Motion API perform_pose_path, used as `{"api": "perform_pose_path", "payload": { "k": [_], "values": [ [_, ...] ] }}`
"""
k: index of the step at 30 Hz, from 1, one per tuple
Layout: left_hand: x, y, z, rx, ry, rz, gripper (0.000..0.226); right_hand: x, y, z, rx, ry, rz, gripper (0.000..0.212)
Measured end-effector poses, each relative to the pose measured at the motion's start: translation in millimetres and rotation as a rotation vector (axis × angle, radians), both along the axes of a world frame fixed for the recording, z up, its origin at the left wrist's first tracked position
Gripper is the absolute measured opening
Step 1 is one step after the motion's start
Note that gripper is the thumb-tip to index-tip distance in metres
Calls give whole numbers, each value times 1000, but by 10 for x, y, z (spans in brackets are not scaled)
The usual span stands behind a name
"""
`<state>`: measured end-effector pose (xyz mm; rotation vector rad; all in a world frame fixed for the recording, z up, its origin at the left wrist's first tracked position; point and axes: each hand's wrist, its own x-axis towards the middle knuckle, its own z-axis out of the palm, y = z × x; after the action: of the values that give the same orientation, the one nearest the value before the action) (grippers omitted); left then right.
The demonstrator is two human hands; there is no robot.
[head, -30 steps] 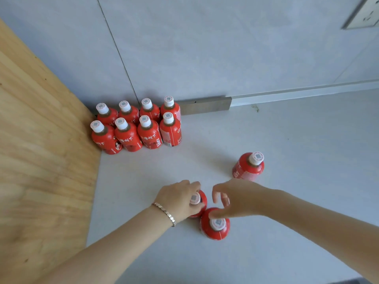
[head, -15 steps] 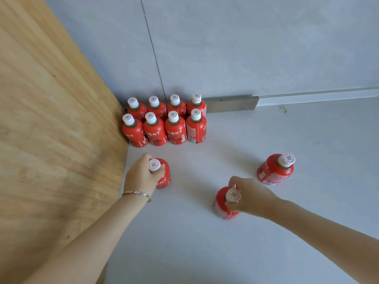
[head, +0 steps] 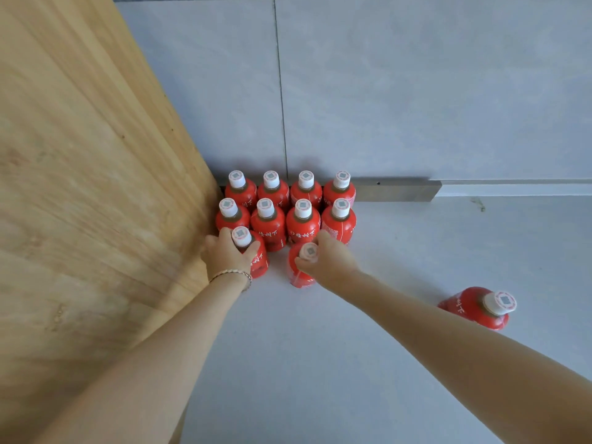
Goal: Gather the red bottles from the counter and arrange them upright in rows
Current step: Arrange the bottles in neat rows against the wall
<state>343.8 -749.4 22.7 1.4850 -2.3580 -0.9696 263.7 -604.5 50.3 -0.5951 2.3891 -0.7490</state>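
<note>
Several red bottles with white caps stand upright in two rows (head: 285, 203) in the corner against the grey wall. My left hand (head: 226, 256) grips another red bottle (head: 258, 259) by its neck, upright, in front of the left end of the front row, beside the wooden panel. My right hand (head: 330, 261) holds a second red bottle (head: 299, 274) at the cap, just in front of the row's middle. One more red bottle (head: 474, 307) stands alone on the grey counter (head: 320, 363) at the right.
A tall wooden panel (head: 80, 187) bounds the left side. A grey tiled wall (head: 384, 91) stands behind the rows, with a metal strip (head: 397, 189) along its base. My left wrist wears a bracelet (head: 230, 274).
Both hands have carried their bottles forward to the corner, from mid-counter to just in front of the two rows. The lone right bottle has stayed put.
</note>
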Motion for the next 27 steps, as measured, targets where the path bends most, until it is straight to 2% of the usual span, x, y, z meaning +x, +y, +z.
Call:
{"api": "perform_pose_path", "payload": {
  "k": [3, 6, 8, 15, 18, 20, 22, 24, 25, 27],
  "values": [
    [45, 1, -84, 116, 101, 48, 42, 30, -370, -35, -18, 21, -7, 39],
    [49, -4, -139, 122, 107, 12, 43, 128, -570, -96, 139, 137, 79, 46],
    [40, -3, -142, 126, 99, 0, 44, 160, -615, -127, 199, 153, 57, 54],
    [62, 13, -155, 117, 71, -10, 48, 130, -501, -202, -66, -21, -80, 46],
    [26, 44, -93, 118, 21, -1, 50, 122, -240, -164, -121, -78, 3, 51],
    [2, 80, -36, -66, 1, -31, 59, 72, 57, -127, -46, -46, 150, 46],
    [-39, 154, -3, -381, 36, -210, 64, -37, 431, -91, 48, 37, 219, 33],
    [-104, 282, 14, -578, 56, -392, 59, -162, 837, -14, 96, 111, 199, 25],
    [-141, 349, 34, -608, 36, -487, 56, -222, 1035, 44, 115, 156, 178, 23],
    [-212, 472, 110, -551, -48, -606, 52, -344, 1401, 169, 188, 288, 139, 24]
  ]
}}
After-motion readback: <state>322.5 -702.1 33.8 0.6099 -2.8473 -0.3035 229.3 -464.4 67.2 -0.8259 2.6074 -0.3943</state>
